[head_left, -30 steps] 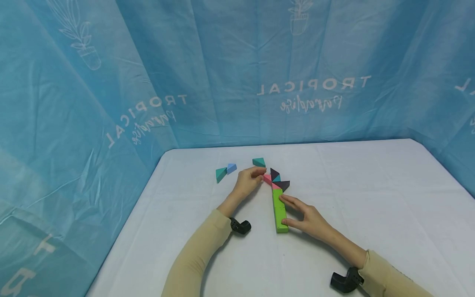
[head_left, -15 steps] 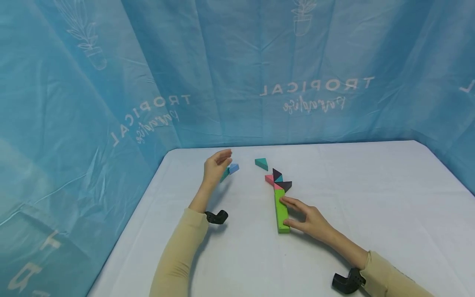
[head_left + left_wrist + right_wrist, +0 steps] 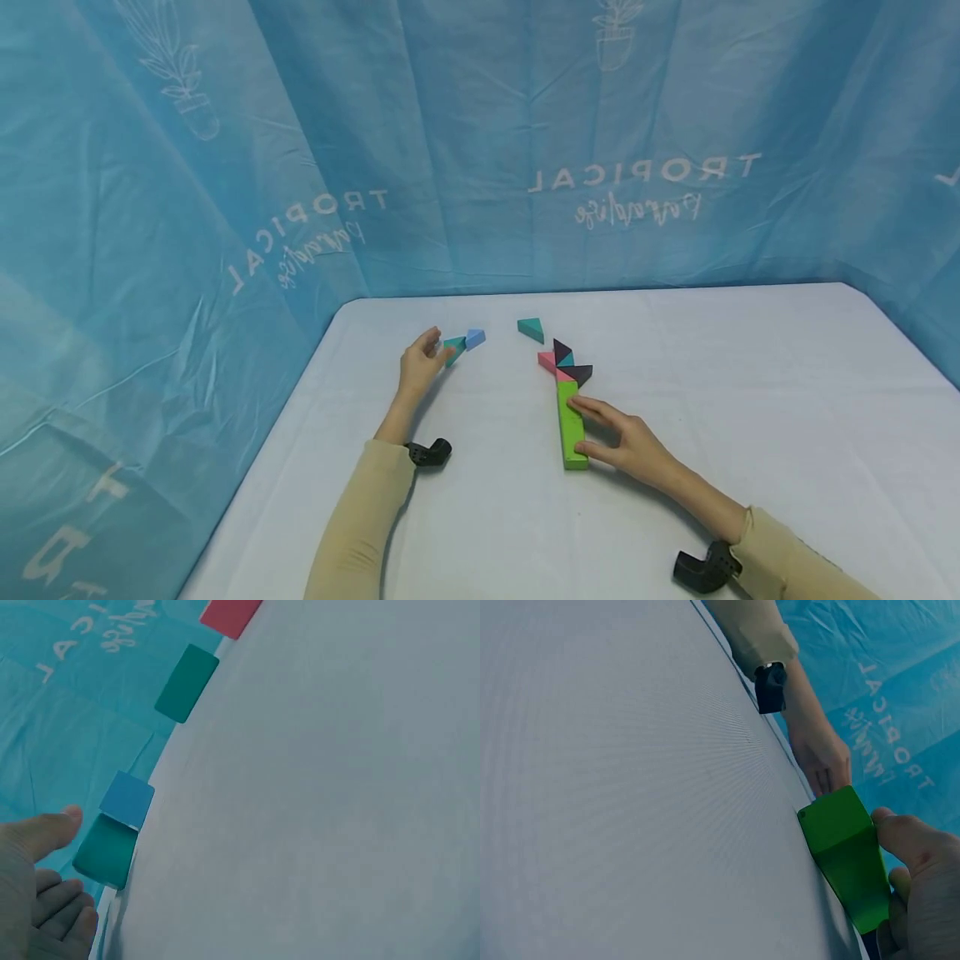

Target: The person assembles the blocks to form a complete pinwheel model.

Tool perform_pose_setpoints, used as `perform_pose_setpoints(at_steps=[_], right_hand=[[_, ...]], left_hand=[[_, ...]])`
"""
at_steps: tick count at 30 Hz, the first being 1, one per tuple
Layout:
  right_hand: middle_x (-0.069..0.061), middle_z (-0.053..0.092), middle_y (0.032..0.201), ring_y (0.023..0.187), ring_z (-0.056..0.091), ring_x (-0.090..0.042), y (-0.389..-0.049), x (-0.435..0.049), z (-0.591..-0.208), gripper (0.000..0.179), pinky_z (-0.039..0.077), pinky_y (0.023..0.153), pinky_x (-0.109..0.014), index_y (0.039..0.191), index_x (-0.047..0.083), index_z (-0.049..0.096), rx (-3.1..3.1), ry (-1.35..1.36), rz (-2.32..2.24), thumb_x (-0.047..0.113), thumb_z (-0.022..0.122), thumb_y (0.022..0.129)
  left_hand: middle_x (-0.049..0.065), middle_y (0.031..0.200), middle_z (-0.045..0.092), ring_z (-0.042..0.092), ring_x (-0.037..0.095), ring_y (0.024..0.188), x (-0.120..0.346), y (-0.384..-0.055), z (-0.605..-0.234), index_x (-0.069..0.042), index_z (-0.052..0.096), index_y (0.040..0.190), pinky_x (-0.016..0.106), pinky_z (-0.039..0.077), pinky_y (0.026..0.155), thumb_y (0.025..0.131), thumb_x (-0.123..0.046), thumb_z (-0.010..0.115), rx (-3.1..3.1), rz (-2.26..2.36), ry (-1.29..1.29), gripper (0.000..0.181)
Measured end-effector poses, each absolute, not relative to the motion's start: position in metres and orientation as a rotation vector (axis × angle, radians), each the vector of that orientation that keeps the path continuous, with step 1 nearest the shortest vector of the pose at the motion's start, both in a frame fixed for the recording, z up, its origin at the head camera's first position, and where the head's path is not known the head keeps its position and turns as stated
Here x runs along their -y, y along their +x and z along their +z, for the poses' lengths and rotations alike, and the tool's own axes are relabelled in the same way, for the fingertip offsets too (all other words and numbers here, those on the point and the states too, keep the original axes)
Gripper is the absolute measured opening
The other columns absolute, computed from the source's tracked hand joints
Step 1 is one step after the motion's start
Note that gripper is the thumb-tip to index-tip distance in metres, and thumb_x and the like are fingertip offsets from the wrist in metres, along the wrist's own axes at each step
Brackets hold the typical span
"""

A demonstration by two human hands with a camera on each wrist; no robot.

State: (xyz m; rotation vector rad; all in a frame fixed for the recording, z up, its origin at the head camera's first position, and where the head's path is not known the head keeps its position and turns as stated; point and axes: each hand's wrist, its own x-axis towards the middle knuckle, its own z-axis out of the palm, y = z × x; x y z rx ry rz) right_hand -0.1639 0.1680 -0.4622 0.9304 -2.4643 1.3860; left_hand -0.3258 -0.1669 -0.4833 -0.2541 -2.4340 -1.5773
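Note:
My left hand [image 3: 422,364] is beside a teal-green triangular block [image 3: 453,347] at the far left of the table. Its thumb and fingers are spread around that block, and the left wrist view shows a gap between the thumb [image 3: 69,819] and it. A light blue triangular block [image 3: 475,338] touches the green one. Nearer the middle, my right hand [image 3: 628,443] rests its thumb and fingertips along the right side of a long bright green block [image 3: 572,433]. Several pink, black and blue triangular blocks [image 3: 576,374] adjoin its far end.
Another teal-green triangular block [image 3: 531,329] lies apart, behind the pink and black pieces. A white cloth covers the table [image 3: 480,517]. Blue printed curtains [image 3: 465,167] hang behind and to the left.
My left hand has left the pink and black pieces, swung left, and come down beside the teal-green block. The right hand has stayed at the long green block.

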Motion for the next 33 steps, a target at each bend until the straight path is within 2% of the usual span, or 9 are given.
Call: perform_pose_setpoints(at_steps=[4, 11, 25, 29, 33], right_hand=[[-0.018, 0.055, 0.129, 0.121, 0.047, -0.037, -0.164, -0.168, -0.463, 0.062, 0.038, 0.102, -0.03, 0.133, -0.006, 0.046, 2.452, 0.94, 1.393, 0.003, 0.075, 0.079], [-0.018, 0.055, 0.129, 0.121, 0.047, -0.038, -0.163, -0.168, -0.465, 0.063, 0.038, 0.102, -0.029, 0.134, -0.006, 0.046, 2.444, 0.943, 1.391, 0.003, 0.075, 0.079], [-0.017, 0.055, 0.13, 0.124, 0.045, -0.036, -0.164, -0.168, -0.462, 0.064, 0.039, 0.099, -0.049, 0.135, -0.005, 0.045, 2.488, 0.905, 1.381, 0.005, 0.075, 0.079], [-0.017, 0.054, 0.13, 0.125, 0.044, -0.037, -0.164, -0.168, -0.462, 0.064, 0.037, 0.098, -0.055, 0.135, -0.005, 0.045, 2.492, 0.893, 1.388, 0.004, 0.075, 0.079], [-0.017, 0.054, 0.13, 0.126, 0.043, -0.037, -0.164, -0.168, -0.462, 0.063, 0.036, 0.098, -0.056, 0.134, -0.005, 0.045, 2.492, 0.891, 1.394, 0.004, 0.075, 0.079]], left_hand=[[0.024, 0.133, 0.05, 0.047, 0.034, 0.123, 0.161, -0.326, -0.49, 0.01, 0.044, 0.134, 0.035, 0.039, 0.103, 0.085, -0.016, 0.071, 2.459, -1.484, -0.249, 0.062], [0.022, 0.123, 0.058, 0.056, 0.034, 0.113, 0.154, -0.327, -0.494, 0.007, 0.051, 0.129, 0.039, 0.046, 0.096, 0.085, -0.019, 0.071, 2.519, -1.2, -0.262, 0.056], [0.02, 0.117, 0.062, 0.061, 0.03, 0.106, 0.154, -0.331, -0.495, 0.005, 0.055, 0.127, 0.037, 0.05, 0.09, 0.085, -0.013, 0.071, 2.503, -1.204, -0.202, 0.048], [0.02, 0.117, 0.062, 0.06, 0.03, 0.106, 0.154, -0.331, -0.493, 0.005, 0.055, 0.127, 0.038, 0.05, 0.091, 0.086, -0.012, 0.07, 2.494, -1.238, -0.197, 0.047], [0.02, 0.119, 0.061, 0.058, 0.032, 0.111, 0.155, -0.332, -0.487, 0.004, 0.055, 0.127, 0.039, 0.047, 0.094, 0.086, -0.011, 0.069, 2.466, -1.305, -0.176, 0.046]])
